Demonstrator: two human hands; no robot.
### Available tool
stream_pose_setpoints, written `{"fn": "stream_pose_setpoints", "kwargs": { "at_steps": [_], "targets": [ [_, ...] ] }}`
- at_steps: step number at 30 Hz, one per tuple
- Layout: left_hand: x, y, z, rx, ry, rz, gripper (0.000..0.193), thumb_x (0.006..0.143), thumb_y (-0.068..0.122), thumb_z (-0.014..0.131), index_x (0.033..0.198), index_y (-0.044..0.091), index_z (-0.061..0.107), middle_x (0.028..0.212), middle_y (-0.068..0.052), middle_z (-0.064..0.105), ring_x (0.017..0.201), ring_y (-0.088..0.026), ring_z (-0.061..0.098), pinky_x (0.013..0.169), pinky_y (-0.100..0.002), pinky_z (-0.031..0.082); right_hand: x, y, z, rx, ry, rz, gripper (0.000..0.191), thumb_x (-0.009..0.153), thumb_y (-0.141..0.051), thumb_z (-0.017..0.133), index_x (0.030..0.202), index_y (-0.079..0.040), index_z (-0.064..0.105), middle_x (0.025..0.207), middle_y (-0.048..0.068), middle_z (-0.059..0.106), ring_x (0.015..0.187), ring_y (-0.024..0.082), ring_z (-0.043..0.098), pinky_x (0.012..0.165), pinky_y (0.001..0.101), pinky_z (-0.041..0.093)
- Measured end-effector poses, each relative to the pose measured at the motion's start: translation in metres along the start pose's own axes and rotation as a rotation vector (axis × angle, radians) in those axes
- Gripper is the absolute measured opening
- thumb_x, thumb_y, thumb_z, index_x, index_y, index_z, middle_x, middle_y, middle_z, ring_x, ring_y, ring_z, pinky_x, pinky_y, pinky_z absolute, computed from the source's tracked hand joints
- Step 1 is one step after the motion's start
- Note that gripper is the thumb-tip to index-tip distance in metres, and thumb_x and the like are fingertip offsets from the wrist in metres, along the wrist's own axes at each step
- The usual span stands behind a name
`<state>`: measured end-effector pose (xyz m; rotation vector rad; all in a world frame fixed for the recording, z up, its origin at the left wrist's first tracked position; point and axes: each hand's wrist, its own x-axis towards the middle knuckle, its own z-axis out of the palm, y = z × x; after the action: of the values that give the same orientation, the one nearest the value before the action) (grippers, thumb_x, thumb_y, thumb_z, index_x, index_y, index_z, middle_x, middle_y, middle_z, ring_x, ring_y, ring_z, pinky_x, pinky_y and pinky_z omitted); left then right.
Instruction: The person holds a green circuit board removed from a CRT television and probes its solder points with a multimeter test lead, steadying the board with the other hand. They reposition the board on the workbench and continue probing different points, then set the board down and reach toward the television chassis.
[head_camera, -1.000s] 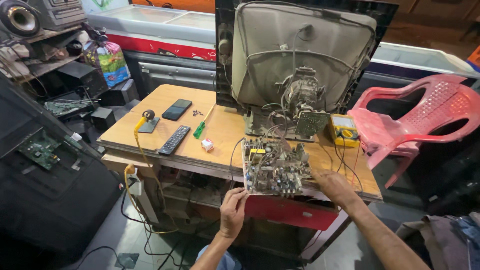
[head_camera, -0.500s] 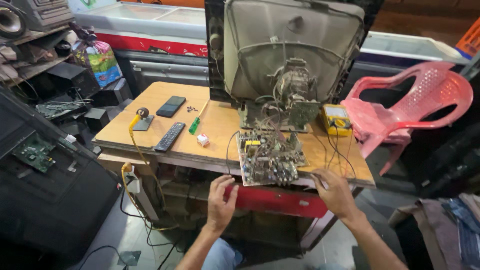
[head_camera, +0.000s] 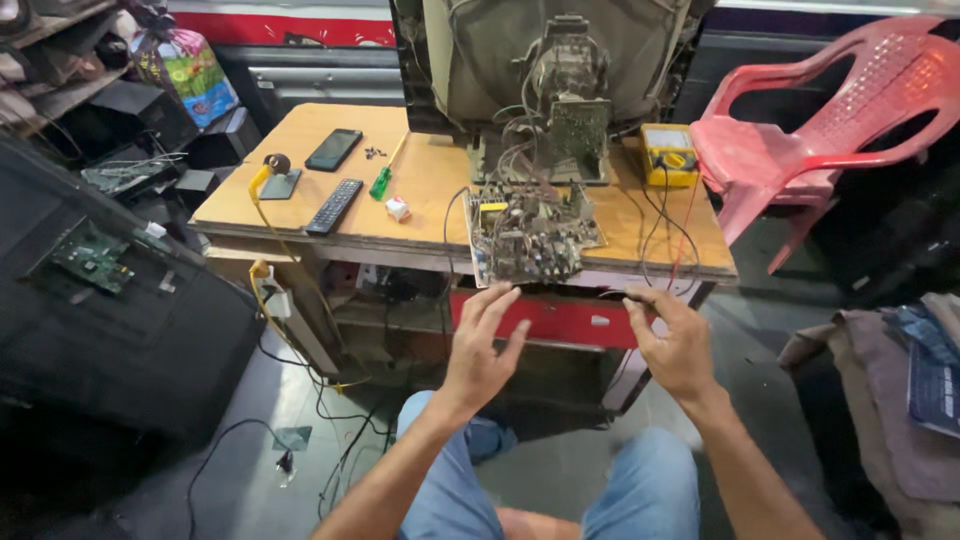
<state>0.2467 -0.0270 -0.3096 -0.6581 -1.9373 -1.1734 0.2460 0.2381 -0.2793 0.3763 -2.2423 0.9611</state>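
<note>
Left hand (head_camera: 482, 345): open grip, fingertips just below circuit board (head_camera: 530, 235) overhanging counter (head_camera: 420, 225) front edge. Right hand (head_camera: 672, 340): grip pinching black probe (head_camera: 612, 294) at same edge.

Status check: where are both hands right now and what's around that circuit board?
Left hand open, fingertips just below circuit board. Right hand pinching thin probe by table edge. Multimeter leads trail beside board.
</note>
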Motion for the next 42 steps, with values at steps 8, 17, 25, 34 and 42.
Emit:
{"fn": "stream_pose_setpoints", "kwargs": {
  "at_steps": [8, 17, 25, 34, 42],
  "targets": [
    [0.017, 0.038, 0.068, -0.102, -0.225, 0.014, 0.071, 0.09, 0.016, 0.074, 0.152, 0.0, 0.043, 0.153, -0.024, 0.047, 0.141, -0.042, 0.045, 0.118, -0.045, 0.04, -0.005, 0.018, -0.006, 0.126, 0.052, -0.011, 0.036, 0.096, -0.009, 0.07, 0.129, 0.001, 0.063, 0.121, 0.018, 0.073, 0.106, 0.024, 0.074, 0.092, 0.0329, 0.057],
    [0.037, 0.019, 0.175, -0.122, -0.333, 0.009, 0.068, 0.09, 0.016, 0.072, 0.15, -0.002, 0.046, 0.145, -0.028, 0.053, 0.137, -0.044, 0.049, 0.116, -0.046, 0.041, 0.007, 0.085, -0.009, 0.002, 0.155, 0.159, 0.029, 0.094, -0.006, 0.071, 0.122, 0.001, 0.069, 0.112, 0.017, 0.073, 0.088, 0.027, 0.071, 0.077, 0.0339, 0.057],
    [0.085, 0.002, 0.247, -0.061, -0.294, -0.034, 0.065, 0.089, 0.018, 0.073, 0.145, -0.004, 0.048, 0.136, -0.029, 0.057, 0.128, -0.045, 0.053, 0.11, -0.048, 0.044, 0.034, 0.166, -0.041, -0.006, 0.198, 0.104, 0.022, 0.094, -0.007, 0.071, 0.115, 0.0, 0.07, 0.103, 0.016, 0.075, 0.089, 0.023, 0.076, 0.078, 0.0323, 0.06],
    [0.139, -0.023, 0.328, -0.071, -0.254, -0.131, 0.062, 0.091, 0.022, 0.07, 0.143, -0.006, 0.048, 0.133, -0.031, 0.059, 0.124, -0.047, 0.056, 0.107, -0.049, 0.045, 0.091, 0.251, -0.066, -0.105, 0.206, 0.16, 0.02, 0.096, -0.013, 0.071, 0.108, 0.003, 0.072, 0.095, 0.02, 0.074, 0.086, 0.027, 0.076, 0.074, 0.0373, 0.058],
    [0.175, -0.096, 0.437, -0.203, -0.006, -0.423, 0.053, 0.097, 0.027, 0.067, 0.139, -0.003, 0.054, 0.134, -0.028, 0.061, 0.126, -0.044, 0.057, 0.107, -0.047, 0.044, 0.213, 0.348, -0.014, 0.012, 0.109, 0.2, 0.02, 0.093, -0.015, 0.069, 0.106, 0.0, 0.075, 0.089, 0.015, 0.078, 0.079, 0.02, 0.077, 0.066, 0.0347, 0.058]
  ]
}}
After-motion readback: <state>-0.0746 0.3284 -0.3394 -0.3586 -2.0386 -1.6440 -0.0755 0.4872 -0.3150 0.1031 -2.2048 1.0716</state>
